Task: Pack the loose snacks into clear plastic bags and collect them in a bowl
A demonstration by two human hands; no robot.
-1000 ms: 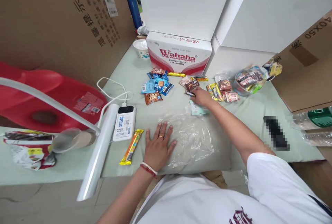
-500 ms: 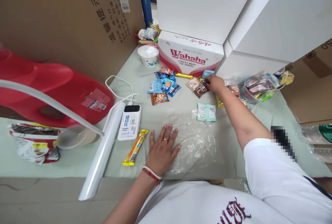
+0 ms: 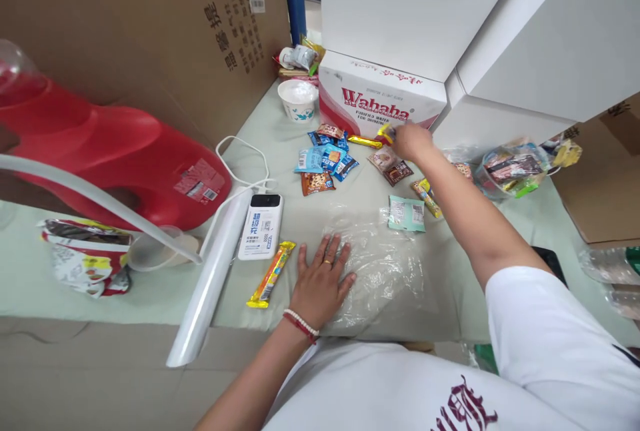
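Wrapper (image 3: 385, 132) half-hidden by right hand (image 3: 413, 143), grip unclear, left hand (image 3: 323, 284) splayed flat at edge of clear plastic (image 3: 393, 278)

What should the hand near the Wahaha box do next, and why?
Maybe the right hand should lay the yellow packet beside the yellow bar. It seems to be pinching that packet, the bar lies close by in a similar colour, and the blue packets lie grouped together too.

Desk (image 3: 155, 303), pale-green cover | Wahaha water carton (image 3: 380, 99) | paper cup (image 3: 299, 104) | white power bank (image 3: 261, 228) | yellow-wrapped bar (image 3: 271, 276) | mint-green packet (image 3: 407, 214) | clear plastic (image 3: 387, 278)
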